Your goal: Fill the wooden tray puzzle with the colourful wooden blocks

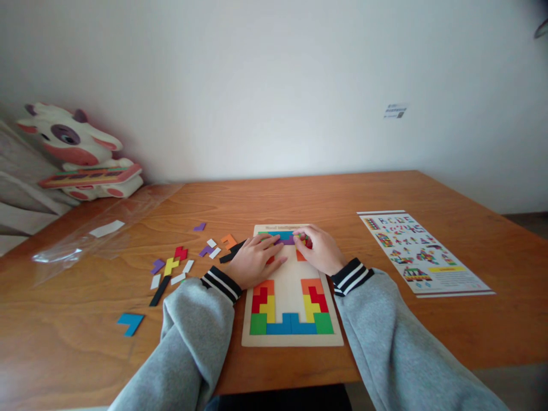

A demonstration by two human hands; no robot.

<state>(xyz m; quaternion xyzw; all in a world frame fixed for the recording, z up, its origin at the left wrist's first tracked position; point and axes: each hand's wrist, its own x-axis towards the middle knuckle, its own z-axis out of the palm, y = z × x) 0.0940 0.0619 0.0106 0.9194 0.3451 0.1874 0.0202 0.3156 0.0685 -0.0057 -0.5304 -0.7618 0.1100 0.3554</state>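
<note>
A wooden puzzle board (293, 341) lies in front of me, with coloured block pieces along its lower and upper parts. My left hand (256, 260) rests flat over the upper left of the board, fingers spread and holding nothing. It covers part of the pieces there. At the upper right, my right hand (321, 248) has its thumb and fingers curled together over the pieces, next to a blue piece (282, 235). What sits between those fingertips is mostly hidden. The lower pieces include a green piece (258, 324) and a red piece (318, 299).
Loose pieces lie left of the board, among them a blue piece (131, 323), a yellow piece (172, 266) and a black piece (160, 291). A printed pattern sheet (432, 257) is at the right. Farther left are a clear plastic bag (81, 248) and a cow toy (85, 151).
</note>
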